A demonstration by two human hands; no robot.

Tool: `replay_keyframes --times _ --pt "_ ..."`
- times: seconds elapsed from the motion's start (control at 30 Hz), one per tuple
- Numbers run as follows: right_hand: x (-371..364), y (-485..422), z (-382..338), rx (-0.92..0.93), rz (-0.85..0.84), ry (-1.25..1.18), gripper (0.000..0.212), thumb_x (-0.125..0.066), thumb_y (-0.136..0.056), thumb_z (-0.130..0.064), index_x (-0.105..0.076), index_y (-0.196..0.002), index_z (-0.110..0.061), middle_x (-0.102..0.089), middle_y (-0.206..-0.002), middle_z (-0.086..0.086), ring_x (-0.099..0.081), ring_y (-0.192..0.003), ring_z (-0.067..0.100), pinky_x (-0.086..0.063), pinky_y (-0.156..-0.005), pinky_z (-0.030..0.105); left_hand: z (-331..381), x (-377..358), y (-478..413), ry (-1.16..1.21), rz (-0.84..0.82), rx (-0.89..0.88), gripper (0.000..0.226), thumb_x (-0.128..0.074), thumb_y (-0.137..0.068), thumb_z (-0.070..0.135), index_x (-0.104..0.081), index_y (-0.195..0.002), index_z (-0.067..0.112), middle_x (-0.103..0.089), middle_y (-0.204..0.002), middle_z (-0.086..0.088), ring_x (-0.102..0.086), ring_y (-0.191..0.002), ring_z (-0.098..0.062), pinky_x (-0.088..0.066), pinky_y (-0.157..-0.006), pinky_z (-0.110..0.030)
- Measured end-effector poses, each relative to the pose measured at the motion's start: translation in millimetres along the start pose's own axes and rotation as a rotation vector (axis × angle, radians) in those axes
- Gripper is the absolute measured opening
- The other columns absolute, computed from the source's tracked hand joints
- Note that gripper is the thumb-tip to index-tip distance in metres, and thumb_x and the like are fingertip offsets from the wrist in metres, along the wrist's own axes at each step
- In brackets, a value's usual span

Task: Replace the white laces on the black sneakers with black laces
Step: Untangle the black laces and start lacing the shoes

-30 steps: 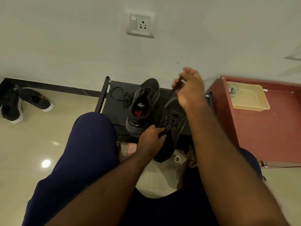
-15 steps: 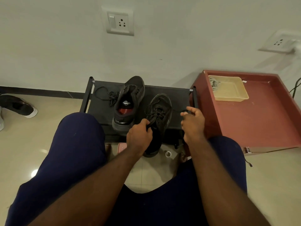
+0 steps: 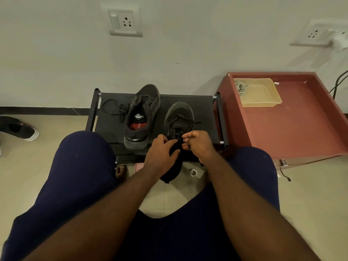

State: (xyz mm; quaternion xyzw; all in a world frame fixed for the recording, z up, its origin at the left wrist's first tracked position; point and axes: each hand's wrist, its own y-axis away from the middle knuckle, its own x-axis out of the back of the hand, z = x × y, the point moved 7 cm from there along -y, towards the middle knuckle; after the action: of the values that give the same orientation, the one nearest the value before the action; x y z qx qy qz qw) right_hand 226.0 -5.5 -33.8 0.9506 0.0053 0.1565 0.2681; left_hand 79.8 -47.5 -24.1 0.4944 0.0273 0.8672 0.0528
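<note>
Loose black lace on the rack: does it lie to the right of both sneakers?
No, the loose black lace lies at the left end of the rack, left of the unlaced sneaker, with the laced sneaker farther right.

Only print sits inside the left sneaker (image 3: 147,98): white diamond logo (image 3: 139,116) on the insole (image 3: 144,121), its lettering too small to read; red heel patch (image 3: 138,126) below it carries white letters, roughly "OAM", first part hidden by the collar
</note>
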Motion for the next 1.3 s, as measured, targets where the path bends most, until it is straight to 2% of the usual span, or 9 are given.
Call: replay_keyframes --times 0.2,0.33,0.53,0.63,0.7,0.77,0.97,1.13,1.3 --pt "-2 -2 0 -0.009 -0.025 -0.058 0.032 -0.048 -0.095 0.015 -0.063 -0.122 0.007 -0.064 -0.096 0.010 -0.066 -0.080 0.017 -0.057 -0.067 0.019 9 2 -6 -0.056 0.026 -0.013 0.052 -0.057 -0.095 0.039 -0.047 -0.143 0.024 -0.041 -0.116 -0.004 -0.042 -0.104 -0.017 -0.042 -0.082 -0.025" --pt "10 -2 -3 -0.062 0.009 -0.224 0.047 -0.056 -0.089 0.017 -0.057 -0.128 -0.010 -0.065 -0.098 0.013 -0.070 -0.090 0.024 -0.061 -0.070 0.024 9 1 -10 -0.035 0.008 0.006 0.055 -0.057 -0.095 0.039 -0.043 -0.146 0.024 -0.040 -0.119 -0.004 -0.041 -0.106 -0.016 -0.041 -0.086 -0.025" --pt "26 -5 -5 -0.068 0.148 -0.292 0.020 -0.057 -0.096 0.006 -0.060 -0.110 -0.007 -0.066 -0.097 0.018 -0.064 -0.056 0.016 -0.055 -0.049 0.022 4 0 -10 0.013 0.009 0.013 0.045 -0.060 -0.094 0.032 -0.052 -0.138 0.026 -0.042 -0.118 -0.002 -0.043 -0.107 -0.016 -0.037 -0.083 -0.022" --pt "16 -11 2 -0.093 0.085 -0.299 0.017 -0.055 -0.096 0.009 -0.066 -0.101 -0.003 -0.063 -0.107 0.019 -0.066 -0.072 0.020 -0.059 -0.064 0.024 4 -1 -10 0.004 0.016 0.015 0.041 -0.060 -0.095 0.029 -0.055 -0.136 0.026 -0.043 -0.115 -0.003 -0.043 -0.105 -0.017 -0.038 -0.080 -0.024" --pt "9 -12 5 -0.104 0.025 -0.263 0.030 -0.056 -0.089 0.019 -0.065 -0.115 0.004 -0.060 -0.107 0.014 -0.067 -0.091 0.025 -0.060 -0.086 0.034 5 -1 -12 0.006 0.018 0.031 0.042 -0.059 -0.095 0.028 -0.055 -0.137 0.026 -0.043 -0.115 -0.003 -0.043 -0.105 -0.017 -0.038 -0.079 -0.024" --pt "6 -12 4 -0.097 -0.001 -0.238 0.044 -0.060 -0.083 0.023 -0.061 -0.124 0.007 -0.060 -0.101 0.008 -0.067 -0.101 0.029 -0.057 -0.096 0.041 6 0 -16 0.029 0.017 0.062 0.041 -0.059 -0.096 0.026 -0.056 -0.137 0.026 -0.043 -0.117 -0.004 -0.044 -0.106 -0.018 -0.039 -0.082 -0.025" --pt "8 -15 4 -0.056 0.034 -0.256 0.031 -0.058 -0.085 0.019 -0.064 -0.107 -0.003 -0.063 -0.094 0.010 -0.065 -0.083 0.018 -0.059 -0.072 0.028 4 3 -31 0.118 -0.015 0.204 0.033 -0.060 -0.095 0.021 -0.064 -0.126 0.030 -0.043 -0.119 -0.006 -0.045 -0.115 -0.024 -0.044 -0.100 -0.038" --pt "7 -19 5 -0.042 0.098 -0.253 0.025 -0.057 -0.089 0.015 -0.060 -0.105 -0.003 -0.062 -0.087 0.010 -0.064 -0.078 0.018 -0.059 -0.071 0.032 5 1 -28 0.126 -0.027 0.256 0.030 -0.057 -0.097 0.019 -0.066 -0.122 0.032 -0.041 -0.122 -0.006 -0.044 -0.117 -0.024 -0.043 -0.103 -0.040" --pt "9 -23 1 0.005 0.126 -0.278 0.022 -0.056 -0.091 0.012 -0.057 -0.097 -0.009 -0.062 -0.088 0.011 -0.064 -0.075 0.017 -0.058 -0.065 0.026 6 0 -27 0.121 -0.040 0.264 0.034 -0.056 -0.097 0.019 -0.063 -0.127 0.033 -0.040 -0.121 -0.005 -0.043 -0.115 -0.023 -0.044 -0.102 -0.042"
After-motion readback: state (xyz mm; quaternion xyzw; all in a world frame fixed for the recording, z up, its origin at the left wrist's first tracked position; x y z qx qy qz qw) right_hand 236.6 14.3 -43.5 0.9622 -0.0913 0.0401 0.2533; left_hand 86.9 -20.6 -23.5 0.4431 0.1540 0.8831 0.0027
